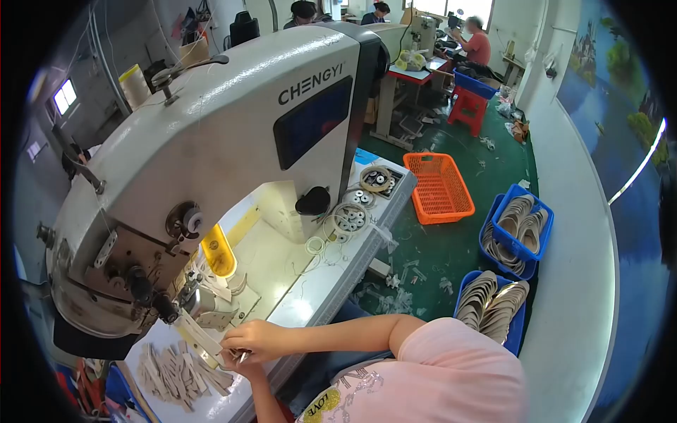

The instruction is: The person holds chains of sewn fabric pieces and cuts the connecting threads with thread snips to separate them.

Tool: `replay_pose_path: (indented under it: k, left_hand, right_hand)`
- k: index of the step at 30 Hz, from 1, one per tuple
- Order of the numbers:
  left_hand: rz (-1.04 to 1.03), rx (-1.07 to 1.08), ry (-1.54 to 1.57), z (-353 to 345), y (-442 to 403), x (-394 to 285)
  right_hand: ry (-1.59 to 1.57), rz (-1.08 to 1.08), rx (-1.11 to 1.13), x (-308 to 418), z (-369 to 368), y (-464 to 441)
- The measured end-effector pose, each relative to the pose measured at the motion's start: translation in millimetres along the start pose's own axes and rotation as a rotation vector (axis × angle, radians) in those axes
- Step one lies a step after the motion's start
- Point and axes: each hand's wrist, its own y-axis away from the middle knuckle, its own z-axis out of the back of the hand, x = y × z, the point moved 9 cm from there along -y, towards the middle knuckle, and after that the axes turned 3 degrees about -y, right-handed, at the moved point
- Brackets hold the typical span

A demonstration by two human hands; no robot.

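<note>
My right hand (255,340) is closed, its fingers pinched together in front of the machine's needle area. A small shiny metal tool (243,357) shows under its fingers; its kind is hard to make out. Just below, my left hand (240,366) is partly covered by the right one, with its fingers closed at the end of a pale flat strip (199,335). The strip runs up toward the presser area of a large white sewing machine (233,99). Near the hands lies a pile of short pale strips (176,374) on the white table.
Bobbins (350,218) and thread coils lie on the tabletop beside a yellow container (219,252). An orange basket (441,187) and blue baskets (525,299) with curved pale pieces stand on the green floor. A person in red (477,48) sits farther back.
</note>
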Motion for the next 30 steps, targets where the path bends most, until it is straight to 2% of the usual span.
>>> replay_pose_path:
  k: [2, 6, 9, 14, 19, 23, 24, 27, 29, 30]
  left_hand:
    - [0.008, 0.079, 0.066, 7.2, 0.4, 39.2]
    - [0.097, 0.142, 0.272, 0.9, 4.0, 43.3]
    - [0.123, 0.125, 0.115, 3.2, 3.7, 41.8]
    - [0.102, 0.135, 0.070, -0.9, 11.0, 47.9]
    - [0.096, 0.134, -0.043, -0.9, 12.2, 49.5]
    - [0.023, 0.123, -0.275, 0.2, 10.0, 46.3]
    - [0.112, 0.102, -0.047, 0.4, 9.8, 50.3]
    - [0.170, 0.106, -0.102, -1.5, 13.8, 52.0]
    - [0.204, 0.140, 0.125, -2.7, 18.7, 73.8]
    - [0.195, 0.171, 0.124, -4.4, 18.0, 71.2]
  right_hand:
    - [0.007, -0.048, 0.047, -5.3, -7.4, 6.4]
    - [0.063, -0.050, -0.008, -4.5, -11.6, 3.5]
    - [0.086, -0.016, -0.011, -4.8, -14.4, 0.2]
    - [0.067, 0.062, -0.033, -5.7, -23.0, -0.3]
    - [0.004, 0.033, -0.016, -0.3, -9.8, -7.1]
    - [0.029, -0.041, 0.051, -13.9, -13.9, -8.2]
    - [0.031, -0.048, 0.048, -18.2, -17.0, -6.8]
    - [0.016, -0.074, 0.057, -23.7, -24.5, -5.0]
    - [-0.019, -0.091, 0.094, -17.5, -16.9, -8.4]
    - [-0.038, -0.084, 0.117, -14.1, -14.6, -10.4]
